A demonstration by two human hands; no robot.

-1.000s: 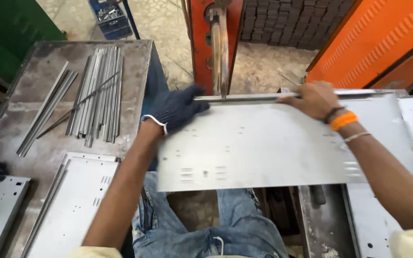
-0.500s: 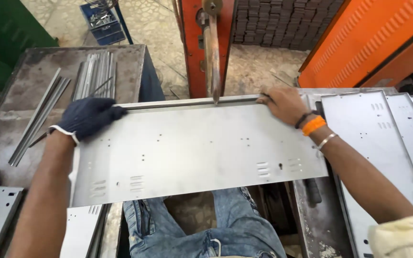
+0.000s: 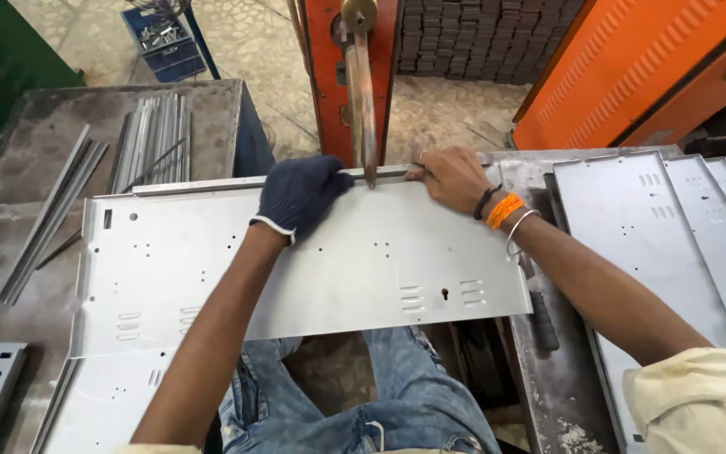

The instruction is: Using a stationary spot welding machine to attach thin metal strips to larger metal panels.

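Metal panel (image 3: 313,269) under left hand (image 3: 300,195) and right hand (image 3: 451,178).

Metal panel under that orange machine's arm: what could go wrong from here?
1. The bare right hand presses the panel edge right beside the machine's electrode tip; fingers could get pinched or burned.
2. The gloved left hand sits equally close on the other side.
3. The sheet-metal panel overhangs the person's lap unsupported, so it may tip or shift, and its edges could cut the ungloved hand.
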